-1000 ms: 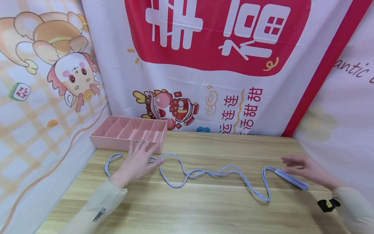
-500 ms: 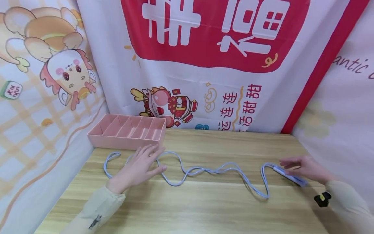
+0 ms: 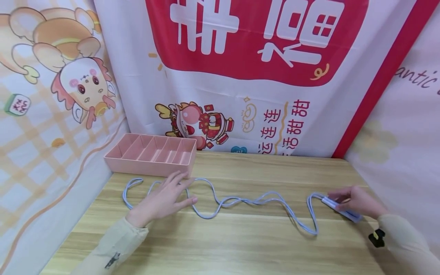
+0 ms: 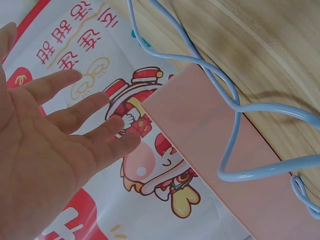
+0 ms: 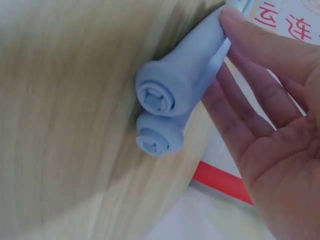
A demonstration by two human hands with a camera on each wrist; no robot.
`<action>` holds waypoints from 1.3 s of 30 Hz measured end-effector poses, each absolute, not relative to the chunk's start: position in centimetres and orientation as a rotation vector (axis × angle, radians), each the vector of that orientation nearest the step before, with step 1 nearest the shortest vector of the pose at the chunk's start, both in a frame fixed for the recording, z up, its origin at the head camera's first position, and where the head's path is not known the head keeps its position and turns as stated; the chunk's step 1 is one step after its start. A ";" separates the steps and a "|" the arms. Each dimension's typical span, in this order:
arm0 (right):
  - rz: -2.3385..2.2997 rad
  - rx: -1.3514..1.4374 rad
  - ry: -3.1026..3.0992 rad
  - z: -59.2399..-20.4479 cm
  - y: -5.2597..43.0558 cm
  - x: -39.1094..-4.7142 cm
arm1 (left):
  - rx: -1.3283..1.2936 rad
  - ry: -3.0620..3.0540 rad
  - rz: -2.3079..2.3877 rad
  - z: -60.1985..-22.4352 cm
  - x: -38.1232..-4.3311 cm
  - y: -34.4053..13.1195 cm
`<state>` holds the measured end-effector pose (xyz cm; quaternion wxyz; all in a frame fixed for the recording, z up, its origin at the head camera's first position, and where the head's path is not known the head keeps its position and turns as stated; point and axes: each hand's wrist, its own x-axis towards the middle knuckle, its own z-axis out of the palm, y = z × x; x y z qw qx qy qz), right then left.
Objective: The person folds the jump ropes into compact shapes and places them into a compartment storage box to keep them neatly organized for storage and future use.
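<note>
A light-blue jump rope (image 3: 205, 218) lies across the table, its cord looped and twisted over itself. Its two handles (image 5: 182, 65) rest side by side at the right end. My right hand (image 3: 361, 203) is at these handles; in the right wrist view the thumb lies on one side and the fingers on the other, pinching them near the cord end. Over the rope's left part hovers my left hand (image 3: 163, 199), fingers spread and holding nothing. The left wrist view shows that palm (image 4: 45, 150) apart from the cord (image 4: 265, 107).
A pink divided box (image 3: 148, 168) with several compartments stands at the back left, just beyond my left hand. Printed cloth (image 3: 240, 91) hangs behind the wooden table (image 3: 223, 248) and along both sides.
My right hand has lowered onto the handles, and its thumb and fingers have closed round them. The left hand has shifted slightly right, still spread. The rope's cord lies much as before.
</note>
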<state>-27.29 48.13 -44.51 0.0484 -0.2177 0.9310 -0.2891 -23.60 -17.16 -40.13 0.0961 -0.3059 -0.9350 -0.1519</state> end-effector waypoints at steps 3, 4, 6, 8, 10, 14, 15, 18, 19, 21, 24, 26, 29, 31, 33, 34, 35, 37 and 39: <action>-0.874 -0.618 2.857 -44.8 47.8 -27.0 | -0.920 -2.781 -0.441 -40.3 -23.6 -17.0; -0.860 -0.601 2.864 -44.9 47.6 -26.9 | -0.925 -2.786 -0.440 -40.3 -23.7 -16.9; -0.833 -0.571 2.878 -45.0 47.3 -26.8 | -0.934 -2.795 -0.434 -40.4 -23.7 -16.8; -0.807 -0.566 2.890 -45.1 47.1 -26.6 | -0.943 -2.804 -0.431 -40.4 -23.7 -16.7; -0.803 -0.575 2.905 -45.1 46.9 -26.5 | -0.949 -2.806 -0.426 -40.4 -23.7 -16.6; -0.786 -0.670 2.949 -45.4 46.3 -26.2 | -0.964 -2.815 -0.419 -40.2 -23.6 -16.2; -0.776 -0.688 2.961 -45.4 46.2 -26.1 | -0.963 -2.823 -0.419 -40.1 -23.6 -16.0; -0.727 -0.704 3.010 -45.4 45.6 -25.9 | -0.960 -2.835 -0.441 -39.8 -23.3 -15.5; -0.716 -0.705 3.020 -45.3 45.3 -25.9 | -0.960 -2.835 -0.453 -39.7 -23.3 -15.3; -0.711 -0.681 3.041 -44.9 44.7 -25.8 | -0.969 -2.819 -0.474 -39.6 -23.2 -14.8; -0.727 -0.667 3.070 -44.0 43.3 -25.6 | -1.000 -2.782 -0.521 -39.4 -23.1 -13.7; -0.741 -0.645 3.094 -43.3 42.3 -25.4 | -1.022 -2.752 -0.540 -39.2 -23.1 -12.9; -0.790 -0.623 3.130 -41.9 40.6 -25.1 | -1.039 -2.719 -0.553 -38.8 -23.2 -11.4; -0.830 -0.609 3.131 -40.8 39.4 -25.0 | -1.035 -2.701 -0.551 -38.7 -23.2 -10.5; -0.877 -0.592 3.116 -39.6 38.0 -24.7 | -1.030 -2.674 -0.555 -38.6 -23.2 -9.6; -0.895 -0.575 3.106 -39.1 37.3 -24.6 | -1.022 -2.665 -0.553 -38.5 -23.1 -9.1; -0.913 -0.556 3.092 -38.6 36.7 -24.4 | -1.012 -2.656 -0.559 -38.4 -23.1 -8.7; -0.955 -0.542 3.069 -37.7 35.2 -24.0 | -0.987 -2.649 -0.598 -38.2 -23.0 -7.7; -0.985 -0.556 3.056 -36.8 33.7 -23.5 | -0.965 -2.648 -0.631 -38.0 -22.9 -6.6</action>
